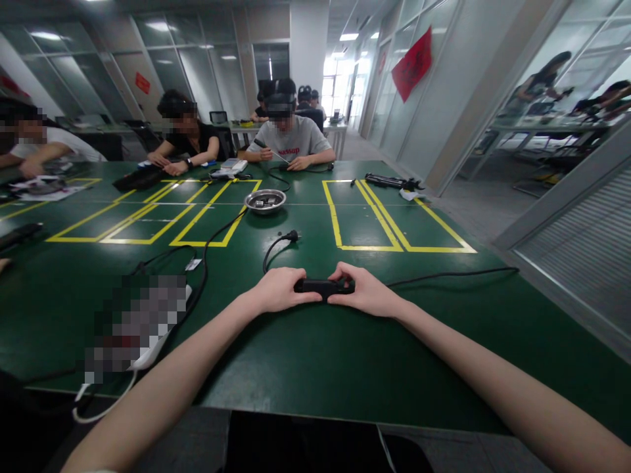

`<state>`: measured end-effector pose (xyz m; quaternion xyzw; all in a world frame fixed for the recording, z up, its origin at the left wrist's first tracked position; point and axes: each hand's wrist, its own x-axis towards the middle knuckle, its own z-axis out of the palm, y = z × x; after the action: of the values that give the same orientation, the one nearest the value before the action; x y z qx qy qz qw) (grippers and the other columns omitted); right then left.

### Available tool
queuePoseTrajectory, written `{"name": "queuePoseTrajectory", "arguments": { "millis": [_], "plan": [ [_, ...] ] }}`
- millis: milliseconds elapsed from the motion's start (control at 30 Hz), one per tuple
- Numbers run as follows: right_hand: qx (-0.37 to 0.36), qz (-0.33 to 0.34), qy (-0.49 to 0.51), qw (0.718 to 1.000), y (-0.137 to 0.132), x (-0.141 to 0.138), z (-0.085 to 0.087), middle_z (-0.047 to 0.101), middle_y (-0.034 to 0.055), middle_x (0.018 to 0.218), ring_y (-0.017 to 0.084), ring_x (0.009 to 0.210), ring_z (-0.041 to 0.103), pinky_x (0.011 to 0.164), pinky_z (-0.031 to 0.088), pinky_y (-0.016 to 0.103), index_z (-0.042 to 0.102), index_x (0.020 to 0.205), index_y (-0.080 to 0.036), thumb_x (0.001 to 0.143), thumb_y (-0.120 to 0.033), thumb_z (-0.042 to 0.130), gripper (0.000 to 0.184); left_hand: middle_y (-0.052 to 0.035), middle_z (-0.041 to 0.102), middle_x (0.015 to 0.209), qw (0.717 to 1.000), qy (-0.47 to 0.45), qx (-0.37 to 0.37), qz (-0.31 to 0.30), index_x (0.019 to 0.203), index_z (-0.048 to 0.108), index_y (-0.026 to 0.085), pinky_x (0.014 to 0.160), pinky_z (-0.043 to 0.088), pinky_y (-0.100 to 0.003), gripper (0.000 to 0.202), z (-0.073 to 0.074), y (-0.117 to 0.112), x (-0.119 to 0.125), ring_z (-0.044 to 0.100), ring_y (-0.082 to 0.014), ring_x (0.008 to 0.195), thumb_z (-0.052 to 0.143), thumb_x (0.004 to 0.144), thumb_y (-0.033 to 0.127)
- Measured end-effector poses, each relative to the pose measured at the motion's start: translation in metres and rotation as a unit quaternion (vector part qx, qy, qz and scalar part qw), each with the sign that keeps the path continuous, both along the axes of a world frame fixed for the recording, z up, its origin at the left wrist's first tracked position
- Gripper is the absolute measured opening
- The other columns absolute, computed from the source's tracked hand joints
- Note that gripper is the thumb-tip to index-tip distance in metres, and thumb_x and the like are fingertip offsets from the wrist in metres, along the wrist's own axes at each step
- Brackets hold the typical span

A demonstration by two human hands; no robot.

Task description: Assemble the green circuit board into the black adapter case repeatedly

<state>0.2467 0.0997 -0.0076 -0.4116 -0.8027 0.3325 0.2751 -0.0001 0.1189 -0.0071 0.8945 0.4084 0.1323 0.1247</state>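
Note:
Between my two hands is a black power adapter, a long narrow brick lying level just over or on the green table. My left hand grips its left end, thumb along the near side. Around the right end, the fingers and thumb of my right hand are curled. A short black cord with a mains plug lies beyond my left hand. From behind my right hand a thin black cable runs off to the right. Whether the adapter touches the table I cannot tell.
A metal bowl with small metal parts stands ahead. Left of my arm lies a blurred-out power strip with cables. Yellow tape marks rectangles on the table. A black tripod-like object lies far right. Co-workers sit opposite.

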Motion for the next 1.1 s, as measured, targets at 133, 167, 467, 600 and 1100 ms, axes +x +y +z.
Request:
{"name": "queuePoseTrajectory", "arguments": {
  "millis": [133,167,467,600,1100],
  "plan": [
    [0.021,0.029,0.014,0.999,0.0,-0.001,-0.001,0.067,0.0005,0.086,0.018,0.076,0.06,0.069,0.048,0.03,0.059,0.085,-0.021,0.079,-0.032,0.079,0.023,-0.001,0.061,0.074,0.998,-0.037,0.01,-0.058,0.078,0.058,0.02,0.06,0.034,-0.027,0.045,-0.002,0.001,-0.004,0.057,-0.0182,0.069,0.066,0.09,0.063],
    [0.029,0.032,0.019,0.999,0.0,-0.001,-0.002,0.067,0.0007,0.085,0.018,0.076,0.06,0.07,0.048,0.03,0.059,0.083,-0.021,0.081,-0.032,0.078,0.022,-0.0012,0.06,0.075,0.997,-0.048,0.016,-0.066,0.078,0.058,0.02,0.062,0.035,-0.027,0.045,-0.003,0.001,-0.004,0.057,-0.0183,0.071,0.065,0.09,0.062],
    [0.158,0.005,-0.003,0.987,-0.002,-0.006,-0.011,0.064,0.0045,0.085,0.021,0.079,0.062,0.072,0.049,0.033,0.054,0.08,-0.023,0.089,-0.028,0.065,0.015,-0.0063,0.065,0.094,0.995,-0.058,0.059,-0.052,0.1,0.061,0.018,0.074,0.046,-0.031,0.023,-0.008,-0.008,0.005,0.061,-0.0219,0.084,0.062,0.096,0.041],
    [0.201,-0.014,-0.045,0.978,-0.005,-0.011,-0.014,0.067,0.0056,0.087,0.022,0.081,0.063,0.072,0.049,0.033,0.06,0.09,-0.023,0.09,-0.029,0.067,0.009,-0.0081,0.067,0.096,0.994,-0.052,0.062,-0.079,0.106,0.063,0.018,0.08,0.049,-0.033,0.026,-0.007,-0.011,0.012,0.063,-0.0236,0.089,0.058,0.099,0.043],
    [0.197,0.086,-0.058,0.975,0.001,0.004,-0.008,0.072,0.0106,0.11,0.026,0.101,0.069,0.088,0.056,0.039,0.069,0.115,-0.023,0.102,-0.028,0.054,0.021,-0.0116,0.073,0.11,0.994,-0.076,0.036,-0.077,0.122,0.066,0.017,0.091,0.051,-0.037,0.03,-0.007,-0.004,0.003,0.067,-0.0265,0.101,0.06,0.1,0.036]
  ]
}}
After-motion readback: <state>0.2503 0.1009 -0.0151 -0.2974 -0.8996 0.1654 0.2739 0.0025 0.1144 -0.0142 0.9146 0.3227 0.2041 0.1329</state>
